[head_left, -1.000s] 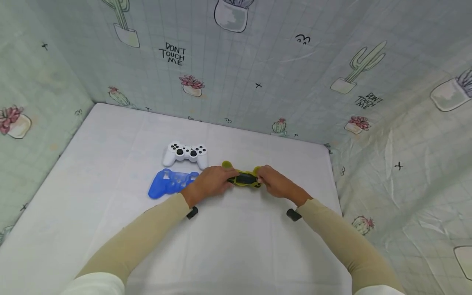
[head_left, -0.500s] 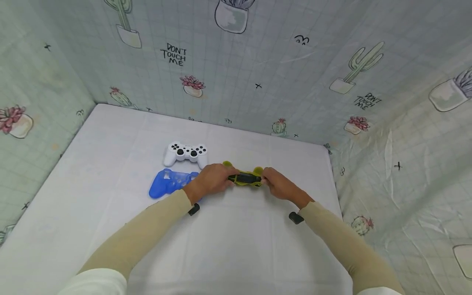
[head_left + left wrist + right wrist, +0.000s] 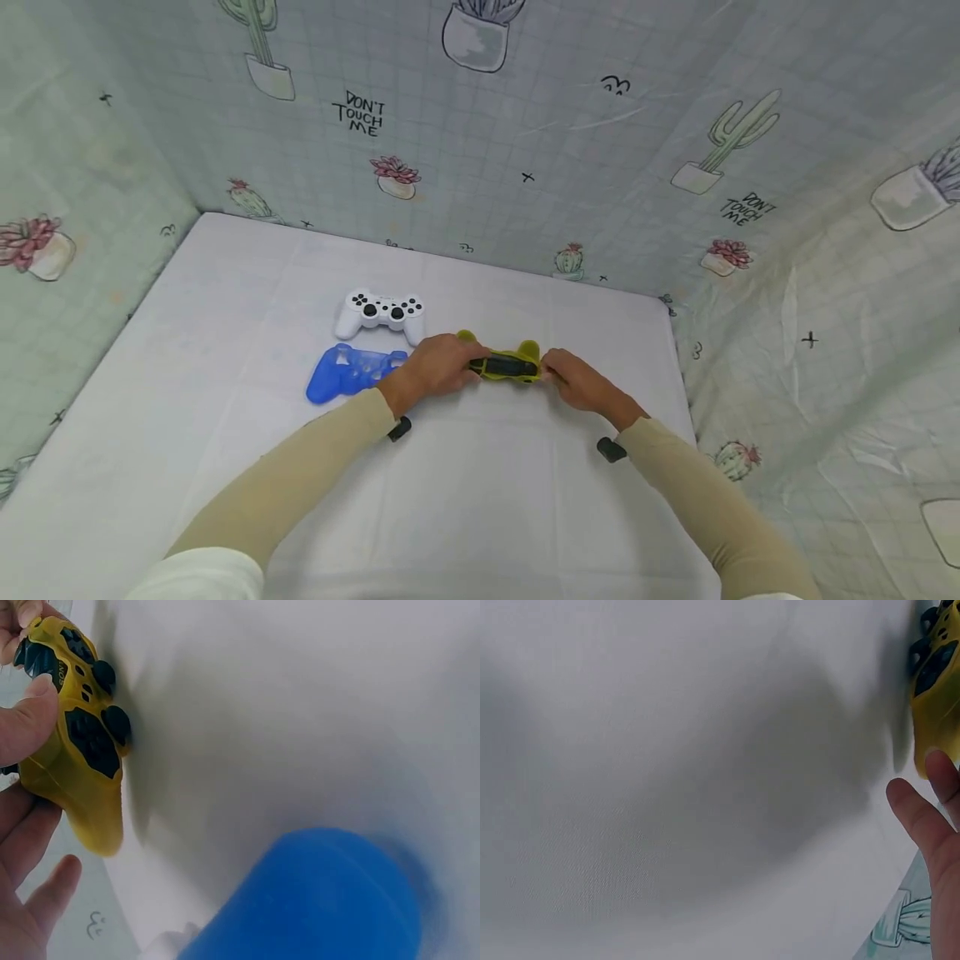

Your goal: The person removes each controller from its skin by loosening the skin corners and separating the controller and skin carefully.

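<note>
A dark game controller (image 3: 512, 367) wears a yellow silicone cover (image 3: 97, 825), its grips pointing to the far side of the table. My left hand (image 3: 442, 364) holds its left end, thumb pressed on the near edge and fingers underneath. At the other end my right hand (image 3: 577, 379) pinches the cover's corner between thumb and finger; in the left wrist view those fingertips (image 3: 30, 610) show at the top. Two fingers of the right hand (image 3: 930, 825) extend beside the yellow grip in the right wrist view. The face with sticks and buttons is turned down toward the table.
A white game controller (image 3: 384, 315) lies to the left, buttons up. In front of it lies a blue silicone cover (image 3: 337, 382), partly behind my left hand. Both sit on a white-covered table (image 3: 480, 500), with cactus-printed cloth (image 3: 480, 142) hanging behind and at the sides.
My right hand has shifted slightly right and toward me, its fingertips now at the cover's outer edge. More of the controller's right end shows. The left hand has stayed nearly in place.
</note>
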Tool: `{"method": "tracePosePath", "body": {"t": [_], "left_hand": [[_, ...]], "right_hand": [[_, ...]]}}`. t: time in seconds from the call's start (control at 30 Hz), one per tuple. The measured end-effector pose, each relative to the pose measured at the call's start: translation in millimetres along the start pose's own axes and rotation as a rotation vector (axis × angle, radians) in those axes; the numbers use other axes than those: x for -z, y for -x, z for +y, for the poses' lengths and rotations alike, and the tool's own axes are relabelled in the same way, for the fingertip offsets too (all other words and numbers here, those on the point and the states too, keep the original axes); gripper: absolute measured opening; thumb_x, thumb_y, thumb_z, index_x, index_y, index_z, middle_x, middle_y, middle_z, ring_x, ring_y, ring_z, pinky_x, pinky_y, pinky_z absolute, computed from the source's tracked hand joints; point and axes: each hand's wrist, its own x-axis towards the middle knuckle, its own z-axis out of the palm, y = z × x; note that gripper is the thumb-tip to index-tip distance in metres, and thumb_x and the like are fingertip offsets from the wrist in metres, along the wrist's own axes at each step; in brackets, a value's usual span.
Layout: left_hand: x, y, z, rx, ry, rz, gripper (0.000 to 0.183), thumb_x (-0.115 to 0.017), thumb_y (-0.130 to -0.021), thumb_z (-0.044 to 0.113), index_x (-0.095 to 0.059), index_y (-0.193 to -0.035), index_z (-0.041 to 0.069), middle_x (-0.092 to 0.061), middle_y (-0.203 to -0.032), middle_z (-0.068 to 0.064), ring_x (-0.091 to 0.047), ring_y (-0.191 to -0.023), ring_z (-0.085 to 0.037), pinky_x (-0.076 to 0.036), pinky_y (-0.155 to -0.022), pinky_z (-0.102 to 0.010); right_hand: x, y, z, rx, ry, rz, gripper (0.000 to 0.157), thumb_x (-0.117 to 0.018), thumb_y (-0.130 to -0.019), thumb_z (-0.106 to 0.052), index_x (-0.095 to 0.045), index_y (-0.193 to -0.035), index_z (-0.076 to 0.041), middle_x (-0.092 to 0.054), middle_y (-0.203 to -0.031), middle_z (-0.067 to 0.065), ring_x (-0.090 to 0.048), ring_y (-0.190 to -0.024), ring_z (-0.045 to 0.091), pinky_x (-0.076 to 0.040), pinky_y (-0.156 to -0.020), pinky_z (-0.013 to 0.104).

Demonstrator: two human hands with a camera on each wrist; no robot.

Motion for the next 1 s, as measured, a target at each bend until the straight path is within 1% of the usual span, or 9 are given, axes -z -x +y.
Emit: {"method": "tracePosePath", "body": {"t": [0.1,0.17,0.33,0.47,0.57,0.73,0.83,0.9,1.0], "left_hand": [[-1.3,-0.5,0.7,0.001,0.018,0.018,0.047,-0.076,-0.096,0.034,-0.066,-0.140,0.023,-0.076,-0.127,-0.002,-0.072,-0.109,-0.022,-0.059,-0.092,-0.040],[-2.8,0.7,0.7,0.022,0.039,0.013,0.046,-0.075,-0.097,0.034,-0.066,-0.141,0.023,-0.075,-0.129,-0.003,-0.072,-0.111,-0.022,-0.059,-0.092,-0.041],[-5.9,3.9,0.5,0.061,0.082,-0.007,0.046,-0.073,-0.098,0.032,-0.065,-0.142,0.022,-0.073,-0.133,-0.004,-0.071,-0.113,-0.024,-0.058,-0.093,-0.044],[-3.9,1.9,1.4,0.049,0.089,0.020,0.045,-0.073,-0.098,0.030,-0.066,-0.141,0.021,-0.073,-0.131,-0.005,-0.072,-0.110,-0.025,-0.058,-0.092,-0.045],[-1.9,0.6,1.6,0.046,0.087,0.017,0.044,-0.073,-0.098,0.029,-0.066,-0.141,0.020,-0.073,-0.132,-0.005,-0.072,-0.110,-0.025,-0.058,-0.092,-0.045],[0.1,-1.4,0.3,0.048,0.085,-0.006,0.045,-0.072,-0.098,0.030,-0.065,-0.141,0.021,-0.073,-0.133,-0.005,-0.071,-0.113,-0.025,-0.058,-0.095,-0.046],[0.5,-2.2,-0.4,0.057,0.085,-0.011,0.045,-0.072,-0.098,0.031,-0.065,-0.142,0.022,-0.073,-0.133,-0.004,-0.071,-0.113,-0.026,-0.058,-0.094,-0.045],[0.1,-2.6,-0.9,0.060,0.080,-0.014,0.045,-0.072,-0.098,0.032,-0.065,-0.142,0.023,-0.073,-0.133,-0.003,-0.071,-0.113,-0.025,-0.058,-0.094,-0.045],[-0.4,-3.5,-0.9,0.057,0.076,-0.020,0.045,-0.072,-0.098,0.033,-0.065,-0.142,0.023,-0.072,-0.134,-0.002,-0.071,-0.114,-0.024,-0.058,-0.095,-0.045]], "right_hand": [[-0.6,-1,4,0.014,0.000,0.046,0.010,-0.061,-0.103,-0.009,-0.055,-0.095,-0.010,-0.054,-0.090,0.002,-0.045,-0.087,0.015,-0.040,-0.079,0.033],[-1.5,-3,4,0.011,-0.047,0.078,0.008,-0.064,-0.101,-0.009,-0.059,-0.095,-0.008,-0.057,-0.090,0.004,-0.047,-0.086,0.016,-0.042,-0.080,0.035],[-5.8,-4,0,-0.093,-0.212,0.157,0.002,-0.070,-0.098,-0.007,-0.072,-0.098,-0.008,-0.067,-0.096,0.005,-0.061,-0.094,0.017,-0.056,-0.094,0.044],[-7.8,-3,-7,-0.128,-0.190,0.277,0.007,-0.077,-0.092,-0.005,-0.076,-0.097,-0.010,-0.068,-0.096,0.005,-0.067,-0.097,0.022,-0.058,-0.095,0.048],[-8.0,-2,-14,-0.120,-0.153,0.317,0.009,-0.080,-0.089,-0.004,-0.077,-0.096,-0.009,-0.066,-0.098,0.007,-0.069,-0.099,0.027,-0.059,-0.093,0.049],[-8.4,-2,-20,-0.083,-0.088,0.316,0.023,-0.078,-0.090,-0.003,-0.076,-0.113,-0.005,-0.062,-0.110,0.014,-0.066,-0.104,0.031,-0.058,-0.093,0.048],[-6.9,-3,-27,-0.028,-0.016,0.267,0.027,-0.071,-0.096,-0.003,-0.076,-0.122,-0.006,-0.059,-0.119,0.016,-0.058,-0.109,0.031,-0.053,-0.092,0.048],[-5.6,-4,-31,-0.001,0.043,0.218,0.025,-0.069,-0.099,-0.006,-0.078,-0.121,-0.009,-0.058,-0.126,0.015,-0.053,-0.114,0.029,-0.050,-0.092,0.047],[-6.4,-6,-36,0.030,0.145,0.172,0.020,-0.071,-0.099,-0.013,-0.081,-0.116,-0.013,-0.059,-0.133,0.017,-0.053,-0.120,0.029,-0.051,-0.098,0.048]]}}
